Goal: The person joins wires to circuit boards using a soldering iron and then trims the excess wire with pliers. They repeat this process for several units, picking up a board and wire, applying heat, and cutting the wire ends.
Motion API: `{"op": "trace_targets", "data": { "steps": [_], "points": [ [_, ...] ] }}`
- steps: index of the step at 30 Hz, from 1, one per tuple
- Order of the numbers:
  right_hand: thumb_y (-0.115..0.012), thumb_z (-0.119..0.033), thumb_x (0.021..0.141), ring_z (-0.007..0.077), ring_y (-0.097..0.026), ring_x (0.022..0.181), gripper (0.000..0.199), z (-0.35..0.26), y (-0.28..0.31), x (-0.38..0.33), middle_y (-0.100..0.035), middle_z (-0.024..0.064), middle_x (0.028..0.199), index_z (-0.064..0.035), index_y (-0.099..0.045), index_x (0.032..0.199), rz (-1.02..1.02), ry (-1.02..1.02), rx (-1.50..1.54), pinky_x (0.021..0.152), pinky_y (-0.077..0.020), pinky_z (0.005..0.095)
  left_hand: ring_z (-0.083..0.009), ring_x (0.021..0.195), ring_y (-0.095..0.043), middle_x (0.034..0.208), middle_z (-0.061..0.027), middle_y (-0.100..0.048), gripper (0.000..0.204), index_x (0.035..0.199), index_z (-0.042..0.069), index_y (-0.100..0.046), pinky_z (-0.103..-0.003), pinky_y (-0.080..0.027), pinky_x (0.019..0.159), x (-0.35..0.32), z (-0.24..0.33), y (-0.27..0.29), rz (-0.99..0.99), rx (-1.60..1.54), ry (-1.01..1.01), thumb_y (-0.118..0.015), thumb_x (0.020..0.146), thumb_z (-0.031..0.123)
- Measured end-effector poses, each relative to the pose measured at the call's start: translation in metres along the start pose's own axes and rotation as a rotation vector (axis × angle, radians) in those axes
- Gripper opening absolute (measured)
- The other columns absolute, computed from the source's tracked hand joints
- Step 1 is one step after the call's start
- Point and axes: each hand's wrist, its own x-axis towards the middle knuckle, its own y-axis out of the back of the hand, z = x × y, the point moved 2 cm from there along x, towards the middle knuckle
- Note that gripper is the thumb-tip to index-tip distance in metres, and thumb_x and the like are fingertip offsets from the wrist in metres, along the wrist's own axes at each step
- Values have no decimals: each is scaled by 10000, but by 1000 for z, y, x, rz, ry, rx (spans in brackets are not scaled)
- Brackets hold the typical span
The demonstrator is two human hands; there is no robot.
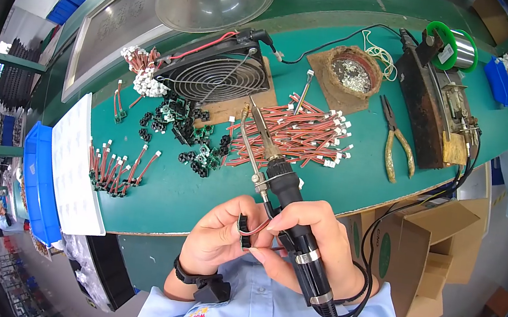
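Close to my body, my left hand (215, 233) pinches a small black part (245, 232), which looks like a little circuit board piece. Short red wires (261, 226) run from it toward my right fingertips. My right hand (326, 242) is wrapped round a black soldering iron (289, 185) with a thin metal feed tube (249, 145) clamped alongside. Its tip points up and away over the bench, apart from the black part. Beyond the iron lies a pile of red-and-black wires (302, 136) with white connectors. Whether my right fingertips also grip the wire ends is hard to see.
A fan (217, 73) stands behind small loose boards (195, 144). Finished-looking wired boards (117, 172) lie left, beside a white sheet (77, 161) and blue bin (39, 181). Rightward are a solder-scrap dish (376, 85), pliers (391, 138), a solder spool (464, 51) and cardboard boxes (409, 249).
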Motion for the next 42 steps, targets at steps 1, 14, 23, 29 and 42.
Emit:
{"op": "trace_targets", "data": {
  "steps": [1, 14, 23, 29, 42],
  "points": [
    [-732, 28, 688, 85, -595, 612, 458, 0, 1, 0, -627, 38, 727, -58, -434, 1025, -13, 6, -21, 520, -455, 211, -155, 837, -462, 888, -50, -454, 295, 913, 44, -458, -290, -397, 733, 0, 1, -1, 6, 18, 3, -594, 875, 303],
    [-710, 24, 706, 129, -626, 712, 421, 7, 8, -5, -604, 41, 814, -54, -490, 1056, 15, -120, 39, 622, -490, 241, -175, 929, -532, 990, -130, -558, 147, 974, 7, -477, -315, -411, 845, -5, 14, -8, 89, 407, -168, -497, 918, 141],
    [-727, -79, 735, 153, -589, 704, 459, 6, 19, -3, -597, 66, 811, -51, -452, 1102, 74, -63, -295, 652, -460, 282, -228, 946, -586, 982, -194, -617, 136, 956, 17, -460, -352, -437, 867, -4, 11, -9, 243, 474, -232, -492, 911, 142],
    [-733, -389, 730, 203, -540, 658, 625, 15, 37, -42, -581, 85, 808, -47, -427, 1153, 339, 199, -270, 749, -380, 342, -181, 938, -590, 1034, -183, -618, 90, 985, 13, -438, -312, -450, 850, -1, 17, 6, 422, 490, -384, -454, 933, 85],
    [-829, -243, 575, 135, -579, 624, 527, 7, 24, -47, -644, -3, 788, -109, -596, 1029, -102, 241, -613, 751, -333, 334, -114, 894, -554, 998, -118, -667, 88, 937, 31, -449, -287, -374, 853, 3, 17, 17, 543, 937, -587, -515, 903, 77]
  ]
}}
